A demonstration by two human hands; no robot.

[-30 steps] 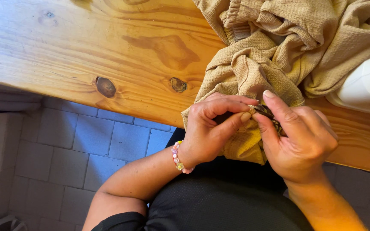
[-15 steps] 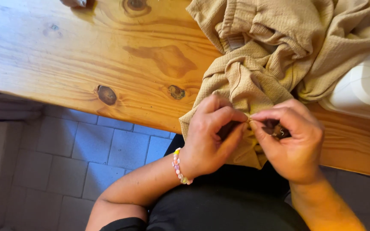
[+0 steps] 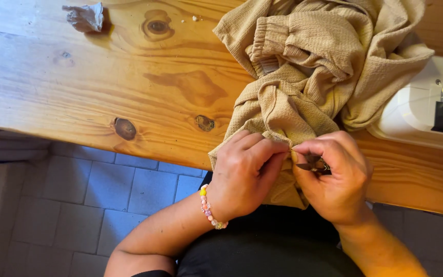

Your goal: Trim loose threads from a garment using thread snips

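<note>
Pinching crinkled beige fabric (image 3: 303, 77), both hands (image 3: 244, 174) meet.

No packages, labels, signs or screens show anywhere here.

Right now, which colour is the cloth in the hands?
Tan beige cloth, best in the head view.

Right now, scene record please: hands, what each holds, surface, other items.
left hand: pinching the edge of the beige garment at the table's front edge
right hand: pinching the same fold, a small dark tool in its fingers
bracelet: beaded, on left wrist
surface: wooden table, knots visible
sewing machine: white, right of garment
crumpled scrap: far left corner
floor: grey tiles
</note>
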